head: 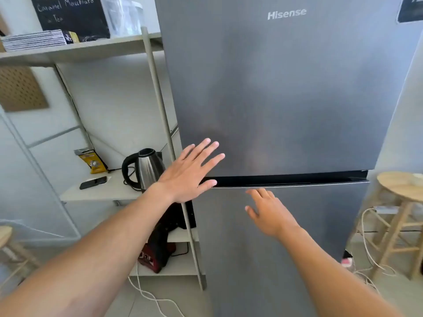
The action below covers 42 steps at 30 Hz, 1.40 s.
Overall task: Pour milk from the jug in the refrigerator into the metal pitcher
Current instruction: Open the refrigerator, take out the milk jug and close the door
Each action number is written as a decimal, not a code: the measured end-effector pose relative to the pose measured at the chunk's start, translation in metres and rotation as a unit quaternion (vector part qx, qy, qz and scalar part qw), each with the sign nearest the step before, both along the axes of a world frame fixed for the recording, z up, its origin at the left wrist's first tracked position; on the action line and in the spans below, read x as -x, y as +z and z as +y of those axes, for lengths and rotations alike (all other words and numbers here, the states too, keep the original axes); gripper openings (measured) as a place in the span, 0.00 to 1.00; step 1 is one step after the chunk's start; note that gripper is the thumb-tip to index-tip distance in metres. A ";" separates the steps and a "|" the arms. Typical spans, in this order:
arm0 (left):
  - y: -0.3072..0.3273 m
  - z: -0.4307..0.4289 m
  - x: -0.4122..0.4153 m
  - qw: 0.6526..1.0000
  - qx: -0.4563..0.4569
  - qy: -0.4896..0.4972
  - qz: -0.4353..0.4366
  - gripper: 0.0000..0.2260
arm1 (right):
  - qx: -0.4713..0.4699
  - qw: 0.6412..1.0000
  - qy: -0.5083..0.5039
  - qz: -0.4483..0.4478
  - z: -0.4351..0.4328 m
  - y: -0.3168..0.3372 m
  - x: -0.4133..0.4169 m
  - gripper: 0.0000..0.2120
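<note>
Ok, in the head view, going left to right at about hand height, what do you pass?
Yellow bag → phone → electric kettle → left hand, flat on the refrigerator → right hand, open below the door gap → wooden stool.

We are reaching both bare arms forward from the bottom corners of the view, the forearms converging toward the middle. Our left hand (190, 172) is held flat and open, palm facing away from us, four fingers (211, 148) spread and pointing up and to the right, the thumb (207, 183) stretching out sideways below them. The left wrist is bending slightly back. Our right hand (269, 212) is sitting lower and further right, also open and empty, its back turned toward us, fingers loosely extended and angling up to the left, thumb splayed to the left. The two hands are near each other but apart, neither one gripping anything.
</note>
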<state>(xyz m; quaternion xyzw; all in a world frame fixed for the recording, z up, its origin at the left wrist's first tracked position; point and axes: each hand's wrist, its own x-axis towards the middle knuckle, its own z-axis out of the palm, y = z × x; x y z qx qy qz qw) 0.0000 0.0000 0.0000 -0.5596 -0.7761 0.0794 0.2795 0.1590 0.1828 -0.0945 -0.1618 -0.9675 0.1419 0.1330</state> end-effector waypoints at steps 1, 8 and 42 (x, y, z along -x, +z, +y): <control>0.001 0.007 0.006 0.999 -0.006 -0.012 0.041 0.31 | -0.004 1.000 0.007 0.011 0.001 -0.002 0.006 0.22; 0.007 0.039 0.040 0.983 -0.012 -0.032 0.179 0.37 | -0.043 0.997 0.019 0.053 0.007 -0.013 0.050 0.25; -0.006 0.083 0.119 0.915 -0.180 -0.176 0.314 0.30 | -0.071 0.996 -0.044 0.021 0.007 -0.021 0.107 0.14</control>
